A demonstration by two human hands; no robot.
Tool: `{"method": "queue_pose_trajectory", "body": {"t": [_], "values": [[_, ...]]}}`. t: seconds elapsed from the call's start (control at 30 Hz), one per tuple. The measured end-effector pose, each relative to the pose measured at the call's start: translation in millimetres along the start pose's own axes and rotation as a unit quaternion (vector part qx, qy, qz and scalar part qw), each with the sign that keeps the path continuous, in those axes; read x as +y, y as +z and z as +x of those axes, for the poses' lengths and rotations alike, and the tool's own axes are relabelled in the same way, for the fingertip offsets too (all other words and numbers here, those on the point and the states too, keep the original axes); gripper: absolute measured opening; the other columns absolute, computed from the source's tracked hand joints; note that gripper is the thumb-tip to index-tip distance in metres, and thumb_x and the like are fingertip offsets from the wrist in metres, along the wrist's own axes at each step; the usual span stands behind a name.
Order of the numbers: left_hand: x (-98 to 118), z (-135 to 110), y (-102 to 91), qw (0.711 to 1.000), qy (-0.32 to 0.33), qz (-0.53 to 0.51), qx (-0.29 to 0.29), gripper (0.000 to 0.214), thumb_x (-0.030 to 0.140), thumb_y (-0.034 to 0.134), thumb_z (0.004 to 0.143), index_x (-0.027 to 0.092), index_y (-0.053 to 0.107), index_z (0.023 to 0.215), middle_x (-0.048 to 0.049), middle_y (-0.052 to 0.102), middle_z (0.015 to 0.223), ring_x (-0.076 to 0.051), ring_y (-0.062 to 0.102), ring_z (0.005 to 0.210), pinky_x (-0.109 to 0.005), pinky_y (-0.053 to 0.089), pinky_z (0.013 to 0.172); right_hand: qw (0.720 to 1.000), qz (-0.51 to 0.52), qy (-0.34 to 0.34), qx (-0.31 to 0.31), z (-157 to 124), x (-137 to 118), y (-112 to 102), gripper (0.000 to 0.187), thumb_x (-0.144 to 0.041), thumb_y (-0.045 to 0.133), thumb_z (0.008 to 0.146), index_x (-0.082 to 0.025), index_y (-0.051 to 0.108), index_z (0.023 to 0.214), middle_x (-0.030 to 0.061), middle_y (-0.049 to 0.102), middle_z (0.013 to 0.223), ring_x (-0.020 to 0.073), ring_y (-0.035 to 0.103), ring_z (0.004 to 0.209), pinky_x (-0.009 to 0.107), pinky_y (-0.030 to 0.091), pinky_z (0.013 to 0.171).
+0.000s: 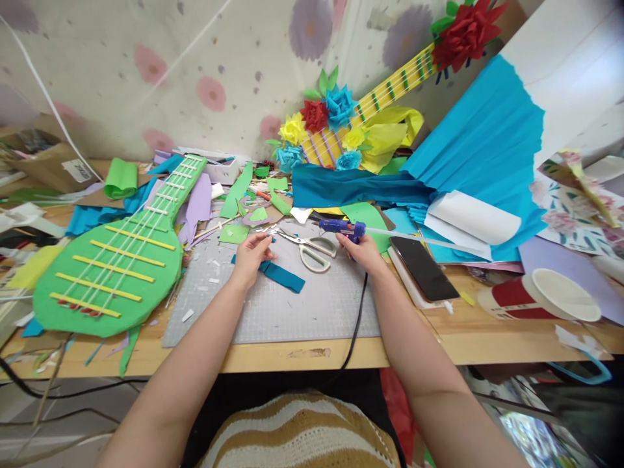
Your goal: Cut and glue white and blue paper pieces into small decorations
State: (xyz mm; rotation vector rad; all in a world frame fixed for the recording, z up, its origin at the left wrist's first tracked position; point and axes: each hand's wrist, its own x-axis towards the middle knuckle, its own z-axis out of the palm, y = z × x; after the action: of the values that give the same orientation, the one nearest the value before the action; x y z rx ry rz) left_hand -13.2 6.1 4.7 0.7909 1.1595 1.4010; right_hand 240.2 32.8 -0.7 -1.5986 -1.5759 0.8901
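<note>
My right hand (358, 250) grips a blue hot glue gun (338, 227) by its handle; a long clear glue stick (419, 239) juts from its rear, and the nozzle faces left. My left hand (252, 259) is closed in a pinch, and what its fingertips hold is too small to make out. Under that hand lies a dark teal paper strip (280, 276) on the grey cutting mat (312, 318). Scissors with pale handles (314, 252) rest on the mat between both hands, blades toward the left one.
A green paper lute shape (107, 273) with strings lies at left. Paper scraps (238, 192) pile up behind the mat. Blue crepe paper (487, 156) and a flowered yellow instrument (390, 91) stand at the back. A phone (424, 268) and a tipped paper cup (531, 296) are at right.
</note>
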Motion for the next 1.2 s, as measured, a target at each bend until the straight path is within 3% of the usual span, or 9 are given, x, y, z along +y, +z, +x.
{"method": "queue_pose_trajectory", "body": {"t": [0.17, 0.4, 0.67, 0.97, 1.07, 1.2], "values": [[0, 2, -1.8, 1.000, 0.017, -0.019, 0.000, 0.029, 0.034, 0.070, 0.058, 0.017, 0.057, 0.077, 0.0018, 0.061, 0.077, -0.003, 0.048, 0.046, -0.022, 0.050, 0.051, 0.998, -0.058, 0.016, 0.033, 6, 12, -7, 0.047, -0.059, 0.058, 0.065, -0.014, 0.066, 0.076, 0.0077, 0.066, 0.070, 0.0223, 0.061, 0.071, 0.030, 0.045, 0.064], [0, 4, -2.8, 0.999, 0.027, -0.030, 0.023, 0.032, 0.035, 0.069, 0.058, 0.018, 0.052, 0.078, 0.0050, 0.057, 0.070, -0.002, 0.043, 0.041, -0.021, 0.048, 0.047, 0.993, -0.105, 0.034, 0.051, 6, 12, -5, 0.057, -0.063, 0.057, 0.064, -0.013, 0.068, 0.091, 0.0118, 0.069, 0.085, 0.0276, 0.062, 0.081, 0.035, 0.045, 0.071], [1, 6, -3.6, 0.997, 0.039, -0.057, 0.033, 0.034, 0.035, 0.070, 0.057, 0.019, 0.049, 0.078, 0.0071, 0.054, 0.068, 0.000, 0.036, 0.038, -0.017, 0.044, 0.042, 0.997, -0.054, 0.007, 0.057, 5, 15, -7, 0.055, -0.060, 0.058, 0.065, -0.013, 0.068, 0.091, 0.0103, 0.069, 0.088, 0.0262, 0.063, 0.084, 0.034, 0.046, 0.073], [3, 4, -3.0, 0.997, 0.035, -0.058, 0.045, 0.041, 0.035, 0.075, 0.051, 0.018, 0.051, 0.080, 0.0078, 0.052, 0.063, -0.001, 0.039, 0.040, -0.017, 0.043, 0.043, 0.984, -0.152, 0.042, 0.083, 7, 13, -6, 0.061, -0.066, 0.050, 0.068, -0.014, 0.067, 0.096, 0.0121, 0.068, 0.088, 0.0278, 0.061, 0.086, 0.036, 0.045, 0.073], [3, 4, -3.6, 0.998, 0.028, -0.057, 0.022, 0.041, 0.035, 0.075, 0.053, 0.017, 0.057, 0.084, 0.0066, 0.051, 0.064, -0.001, 0.042, 0.043, -0.017, 0.044, 0.044, 0.980, -0.176, 0.051, 0.073, 8, 14, -4, 0.064, -0.068, 0.049, 0.067, -0.015, 0.066, 0.096, 0.0127, 0.067, 0.088, 0.0289, 0.061, 0.086, 0.036, 0.044, 0.071], [2, 3, -5.0, 0.997, 0.004, -0.076, 0.003, 0.036, 0.036, 0.075, 0.053, 0.016, 0.057, 0.076, 0.0058, 0.051, 0.062, -0.003, 0.046, 0.049, -0.017, 0.044, 0.046, 0.978, -0.198, 0.036, 0.051, 7, 11, -6, 0.064, -0.069, 0.047, 0.068, -0.014, 0.065, 0.095, 0.0136, 0.067, 0.089, 0.0277, 0.060, 0.084, 0.035, 0.043, 0.070]]}}
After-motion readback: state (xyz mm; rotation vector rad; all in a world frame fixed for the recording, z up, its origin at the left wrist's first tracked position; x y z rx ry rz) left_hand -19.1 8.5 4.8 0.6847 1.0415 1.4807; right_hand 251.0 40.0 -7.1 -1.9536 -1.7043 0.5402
